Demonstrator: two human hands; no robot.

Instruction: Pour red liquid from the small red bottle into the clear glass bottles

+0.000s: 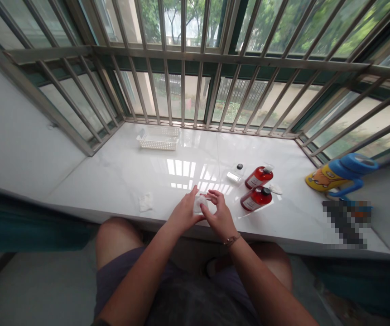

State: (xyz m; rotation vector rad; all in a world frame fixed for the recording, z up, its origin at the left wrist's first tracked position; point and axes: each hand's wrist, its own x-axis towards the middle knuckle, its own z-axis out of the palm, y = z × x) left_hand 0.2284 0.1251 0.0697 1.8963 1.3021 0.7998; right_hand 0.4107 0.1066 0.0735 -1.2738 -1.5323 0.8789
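My left hand (184,212) and my right hand (221,217) meet over the front of the white sill, curled around a small clear-and-whitish container (199,202). Its exact kind cannot be made out. The left fingers press its left side, while the right thumb lies across its front. To the right of my hands stand two red bottles, one with a clear top (258,177) and one with a black cap (256,199). Beyond them to the left is a small clear bottle (235,174) with a black cap. A crumpled white tissue (145,202) lies left of my hands.
A white perforated basket (159,139) sits at the back left near the barred window (199,56). On the right, a blue and yellow flask (339,174) leans over, beside a pixelated dark item (344,224). A white scrap (275,189) lies by the red bottles.
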